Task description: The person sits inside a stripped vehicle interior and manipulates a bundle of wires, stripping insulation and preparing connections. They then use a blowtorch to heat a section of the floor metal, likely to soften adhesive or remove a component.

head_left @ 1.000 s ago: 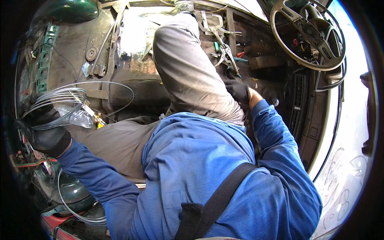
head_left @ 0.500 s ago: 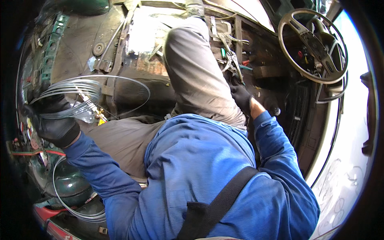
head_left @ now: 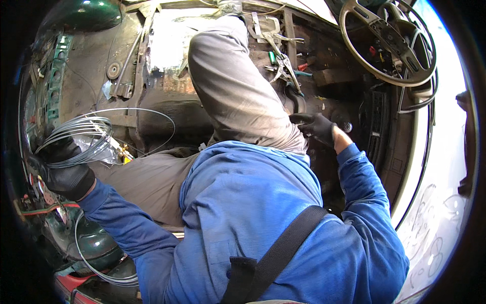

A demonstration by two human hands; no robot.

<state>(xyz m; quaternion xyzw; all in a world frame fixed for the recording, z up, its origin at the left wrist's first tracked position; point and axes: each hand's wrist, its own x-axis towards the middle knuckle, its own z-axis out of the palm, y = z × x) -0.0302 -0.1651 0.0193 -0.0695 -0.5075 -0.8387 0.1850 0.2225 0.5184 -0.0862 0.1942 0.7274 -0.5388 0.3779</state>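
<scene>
Right hand [head_left: 318, 127] withdrew; left hand [head_left: 67, 176] grips smooth silvery coil [head_left: 81, 126].

Right hand [head_left: 319, 127] shifted rightward, fingers [head_left: 302, 118] farther from pliers [head_left: 286, 67]

hands [head_left: 316, 126]: black gloves [head_left: 75, 181] | blue long-sleeved top [head_left: 248, 187] | grey-brown trousers [head_left: 233, 86] | black strap [head_left: 289, 240]

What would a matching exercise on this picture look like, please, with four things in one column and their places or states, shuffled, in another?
Things
1. right grip
2. steering wheel
3. upper wire coil
4. metal clamps

Places or states
A. held in the left grip
B. lying on the floor
C. black-gloved, beside the bent leg
D. at the picture's upper right

Pairs: 1-C, 2-D, 3-A, 4-B
</scene>
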